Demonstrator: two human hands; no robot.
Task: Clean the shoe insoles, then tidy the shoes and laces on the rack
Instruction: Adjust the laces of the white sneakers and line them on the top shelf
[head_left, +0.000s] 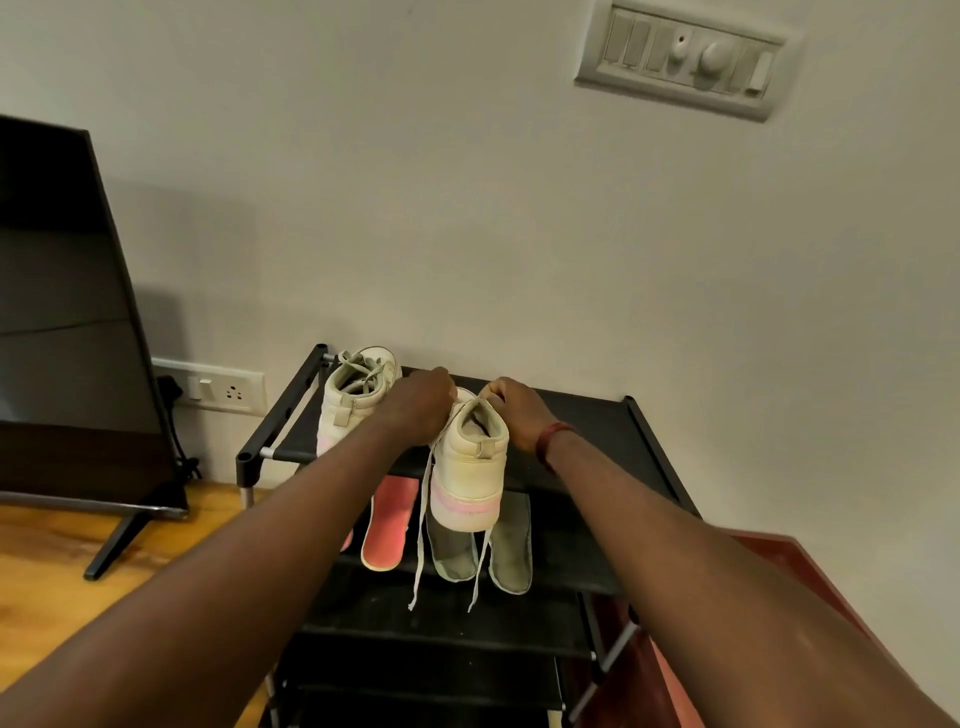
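A: Item: shoe (470, 457), between your hands, on rack (597, 421). Status?
B: Left hand (415, 402), right hand (517, 413): both grip its top. Laces (420, 561) dangle below your wrists; draw them up evenly, tuck inside.

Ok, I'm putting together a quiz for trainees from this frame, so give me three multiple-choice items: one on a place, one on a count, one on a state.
1. Where do the insoles lie?
A on the top shelf
B on the second shelf
C on the floor

2. How many grey insoles show?
A one
B two
C four

3. The near sneaker has laces that are:
A tied in a bow
B hanging loose
C taken out

Answers:
1 B, they lie one level under the sneakers.
2 B, two lie side by side to the right of the pink one.
3 B, both ends dangle past the heel, over the insoles.
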